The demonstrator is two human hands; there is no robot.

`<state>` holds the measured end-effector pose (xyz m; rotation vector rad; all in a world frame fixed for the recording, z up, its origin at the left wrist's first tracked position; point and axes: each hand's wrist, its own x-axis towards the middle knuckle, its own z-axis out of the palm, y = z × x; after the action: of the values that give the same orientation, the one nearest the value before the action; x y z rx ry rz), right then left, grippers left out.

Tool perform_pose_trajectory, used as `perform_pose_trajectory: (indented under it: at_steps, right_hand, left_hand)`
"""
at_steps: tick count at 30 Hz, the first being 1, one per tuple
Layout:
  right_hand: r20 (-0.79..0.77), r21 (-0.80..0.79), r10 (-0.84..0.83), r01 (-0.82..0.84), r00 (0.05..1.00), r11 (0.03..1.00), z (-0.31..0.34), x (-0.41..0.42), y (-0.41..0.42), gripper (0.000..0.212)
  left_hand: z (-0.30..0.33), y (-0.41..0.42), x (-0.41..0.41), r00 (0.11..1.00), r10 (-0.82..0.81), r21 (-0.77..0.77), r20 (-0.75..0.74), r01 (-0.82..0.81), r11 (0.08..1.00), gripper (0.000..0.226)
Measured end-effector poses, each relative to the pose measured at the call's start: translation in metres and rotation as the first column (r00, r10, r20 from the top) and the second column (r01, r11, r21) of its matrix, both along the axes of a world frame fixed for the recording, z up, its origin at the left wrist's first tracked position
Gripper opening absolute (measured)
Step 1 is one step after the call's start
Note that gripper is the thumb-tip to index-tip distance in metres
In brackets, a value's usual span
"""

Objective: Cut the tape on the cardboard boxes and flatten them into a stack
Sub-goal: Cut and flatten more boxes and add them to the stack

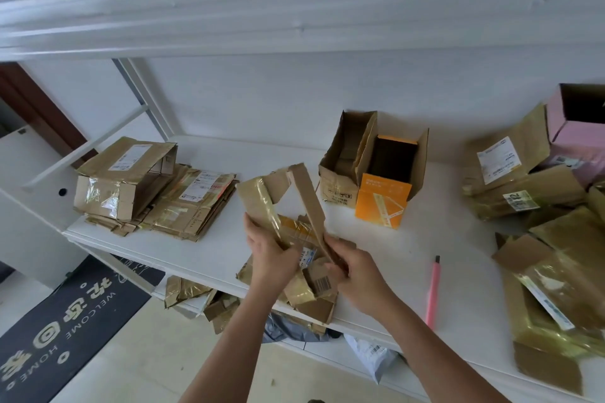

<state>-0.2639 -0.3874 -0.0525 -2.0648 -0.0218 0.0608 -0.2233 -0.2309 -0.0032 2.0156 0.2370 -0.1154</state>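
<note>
Both hands hold one box (pixel 288 222) at the front edge of the white table (pixel 458 271), right in front of the person. The left hand (pixel 268 258) grips its taped left wall w/ fingers curled round it. The right hand (pixel 355 271) pinches the bottom of a long flap on the right. The hands are close but not touching, w/ the box between them.

The box looks cut open already & half folded. Its long flap stands up & leans left, away from the person.

Next job, I think: press it flat & move it to the stack (pixel 157 193). The stack lies far left on the table, so the left hand is nearer to it.

The pink cutter (pixel 433 294) lies on the table just right of the right hand. More boxes (pixel 373 167) wait behind & to the right.
</note>
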Motion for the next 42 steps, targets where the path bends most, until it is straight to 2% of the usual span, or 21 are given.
perform_pose_trajectory:
  at_steps: [3, 8, 12, 15, 18, 21, 23, 25, 35, 37, 40, 42]
  right_hand:
    - [0.032, -0.025, -0.022, 0.023, 0.999, 0.999, 0.001, -0.010, -0.001, 0.057]
    - [0.106, -0.114, -0.078, 0.090, 0.991, 0.989, 0.020, -0.007, -0.001, 0.067]
    - [0.244, -0.085, -0.162, 0.188, 0.956, 0.979, 0.051, 0.007, 0.003, 0.081]
    - [0.462, -0.211, -0.180, 0.304, 0.869, 0.929, 0.068, 0.020, 0.004, 0.076]
    - [0.550, -0.386, -0.100, 0.358, 0.829, 0.850, 0.071, 0.031, 0.000, 0.070]
    - [0.545, -0.447, 0.009, 0.282, 0.838, 0.849, 0.066, 0.038, -0.003, 0.058]
    - [0.558, -0.387, 0.039, 0.219, 0.829, 0.896, 0.062, 0.040, -0.003, 0.043]
    - [0.563, -0.317, 0.042, 0.168, 0.826, 0.933, 0.059, 0.040, -0.004, 0.035]
    - [0.538, -0.250, 0.010, 0.149, 0.843, 0.957, 0.049, 0.033, -0.019, 0.035]
    - [0.539, -0.249, 0.001, 0.159, 0.842, 0.955, 0.050, 0.030, -0.020, 0.035]
    - [0.529, -0.244, -0.013, 0.167, 0.849, 0.955, 0.053, 0.027, -0.022, 0.034]
    - [0.521, -0.240, -0.025, 0.175, 0.853, 0.955, 0.052, 0.026, -0.024, 0.034]
  left_hand:
    - [0.016, -0.002, 0.016, 0.974, 0.098, 0.029, 0.204, -0.106, 0.994, 0.110]
    - [0.022, -0.003, 0.024, 0.959, 0.028, 0.115, 0.282, -0.063, 0.991, 0.117]
    - [0.018, -0.018, 0.005, 0.934, -0.060, 0.137, 0.352, 0.012, 0.991, 0.111]
    - [0.017, -0.026, -0.007, 0.911, -0.133, 0.159, 0.391, 0.075, 0.984, 0.112]
    - [0.018, -0.027, -0.013, 0.892, -0.208, 0.159, 0.402, 0.156, 0.975, 0.114]
    - [0.016, -0.020, -0.011, 0.894, -0.230, 0.127, 0.384, 0.195, 0.972, 0.115]
    - [0.016, -0.015, -0.010, 0.902, -0.240, 0.089, 0.360, 0.222, 0.971, 0.113]
    - [0.019, -0.012, -0.013, 0.897, -0.266, 0.062, 0.353, 0.261, 0.963, 0.108]
    - [0.028, -0.015, -0.012, 0.859, -0.347, -0.021, 0.376, 0.382, 0.924, 0.088]
    - [0.020, -0.018, -0.010, 0.866, -0.308, 0.018, 0.394, 0.328, 0.945, 0.087]
    - [0.008, -0.026, -0.010, 0.860, -0.237, 0.154, 0.453, 0.186, 0.970, 0.081]
    - [0.006, -0.029, -0.010, 0.835, -0.259, 0.205, 0.485, 0.179, 0.962, 0.075]
